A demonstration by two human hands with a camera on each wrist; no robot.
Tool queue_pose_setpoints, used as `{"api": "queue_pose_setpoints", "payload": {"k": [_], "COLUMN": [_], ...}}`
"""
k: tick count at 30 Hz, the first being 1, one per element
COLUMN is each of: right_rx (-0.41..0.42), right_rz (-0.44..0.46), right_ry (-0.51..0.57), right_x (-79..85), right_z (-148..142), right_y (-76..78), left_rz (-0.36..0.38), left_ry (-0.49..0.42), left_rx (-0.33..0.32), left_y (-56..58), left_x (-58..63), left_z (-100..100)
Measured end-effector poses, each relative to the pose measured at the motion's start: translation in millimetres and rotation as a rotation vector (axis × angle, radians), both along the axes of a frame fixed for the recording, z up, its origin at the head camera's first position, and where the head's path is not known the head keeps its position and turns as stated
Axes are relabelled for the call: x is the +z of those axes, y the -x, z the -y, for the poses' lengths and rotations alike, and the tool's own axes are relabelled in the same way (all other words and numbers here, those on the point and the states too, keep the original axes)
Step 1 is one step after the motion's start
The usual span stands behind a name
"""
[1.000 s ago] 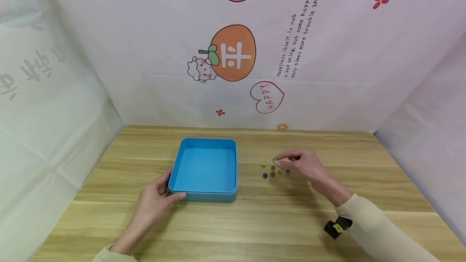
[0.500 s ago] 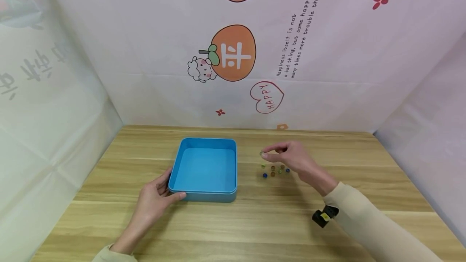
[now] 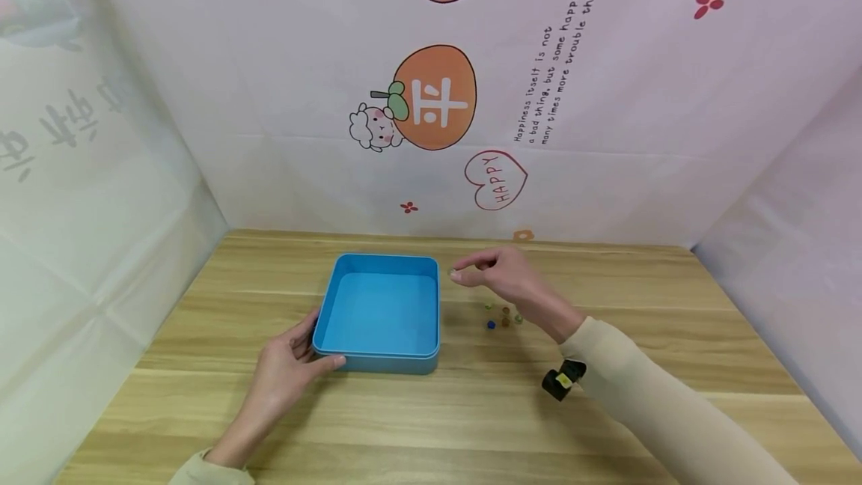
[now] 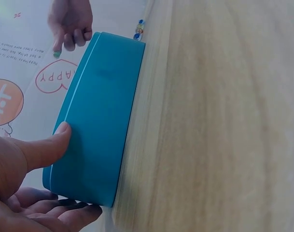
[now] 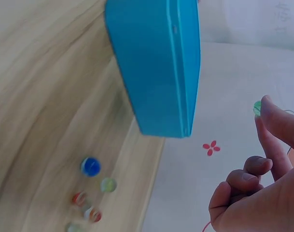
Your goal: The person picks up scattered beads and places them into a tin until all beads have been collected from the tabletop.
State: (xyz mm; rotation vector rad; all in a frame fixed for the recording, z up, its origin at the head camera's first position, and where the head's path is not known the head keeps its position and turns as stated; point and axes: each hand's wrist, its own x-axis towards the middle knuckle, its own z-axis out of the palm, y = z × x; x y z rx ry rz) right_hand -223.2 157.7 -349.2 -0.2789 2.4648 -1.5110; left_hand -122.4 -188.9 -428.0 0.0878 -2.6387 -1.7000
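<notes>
My left hand [image 3: 286, 369] grips the near left corner of a square, blue, open-topped box [image 3: 390, 364]. Its thumb lies along the front wall, while the other fingers reach around the left side. Between thumb and forefinger, my right hand [image 3: 512, 275] pinches a small green glass marble [image 5: 257, 108], held above the table just off the box's right side. Several more marbles lie loose on the table to the right of the box, among them a blue marble [image 5: 91, 166], a pale green marble [image 5: 108, 184] and a reddish marble [image 5: 79, 198].
The wooden table [image 3: 404, 432] backs onto a white printed cloth [image 3: 303, 171], with further cloth hanging at both sides. A black wrist camera [image 3: 562, 380] sits at the right sleeve.
My right hand has carried the green marble up and left from over the loose marbles towards the box. The left hand and the box stay where they were.
</notes>
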Motion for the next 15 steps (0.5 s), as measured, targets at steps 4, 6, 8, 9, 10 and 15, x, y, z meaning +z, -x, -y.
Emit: {"api": "queue_pose_setpoints", "payload": {"k": [4,6,8,9,10,15], "right_rx": [0.017,0.029,0.039,0.046,0.048,0.050], "right_rz": [0.009,0.008,0.011,0.010,0.011,0.001], "right_ry": [0.023,0.038,0.048,0.052,0.051,0.023], "right_x": [5.0,8.2,11.5,12.6,13.7,14.3], "right_z": [13.5,21.0,29.0,32.7,36.8,54.9], "right_y": [4.4,6.7,8.8,9.9,10.9,16.8], "left_rz": [-0.004,-0.004,-0.006,-0.006,-0.006,-0.003], "left_ry": [-0.006,-0.009,-0.008,-0.009,-0.009,-0.010], "left_rx": [-0.005,-0.008,-0.009,-0.010,-0.010,-0.011], "left_y": [-0.8,-1.2,-1.2,-1.2,-1.2,-1.2], "left_x": [1.6,2.4,2.9,3.0,3.1,2.1], "left_z": [0.3,0.5,0.5,0.4,0.3,-0.6]}}
